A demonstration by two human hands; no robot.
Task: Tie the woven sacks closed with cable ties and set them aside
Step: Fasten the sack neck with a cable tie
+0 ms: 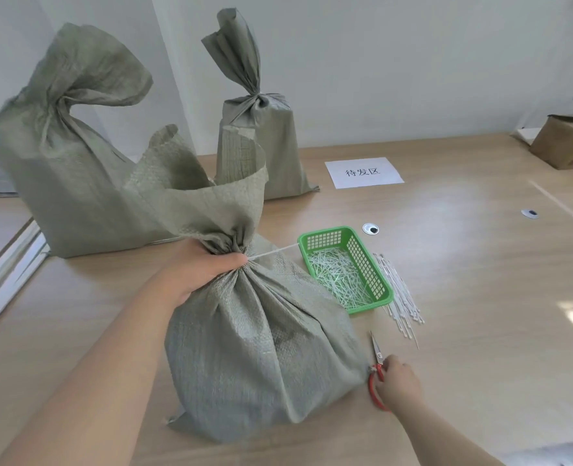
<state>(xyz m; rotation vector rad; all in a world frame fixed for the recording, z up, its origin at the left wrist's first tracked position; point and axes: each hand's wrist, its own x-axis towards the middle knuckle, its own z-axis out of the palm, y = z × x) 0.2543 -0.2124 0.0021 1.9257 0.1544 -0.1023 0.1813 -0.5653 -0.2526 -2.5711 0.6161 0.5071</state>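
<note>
Now your left hand [207, 269] grips the neck of the near sack [261, 358]; your right hand [399, 381] grasps the scissors [376, 356] just right of it on the wood table [473, 270]. Two tied sacks [73, 183] stand far left by the white wall [396, 62].

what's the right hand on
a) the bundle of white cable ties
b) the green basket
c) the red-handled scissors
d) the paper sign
c: the right hand is curled round the handles of the red-handled scissors, which lie beside the near sack, while the left hand grips that sack's gathered neck.
</note>
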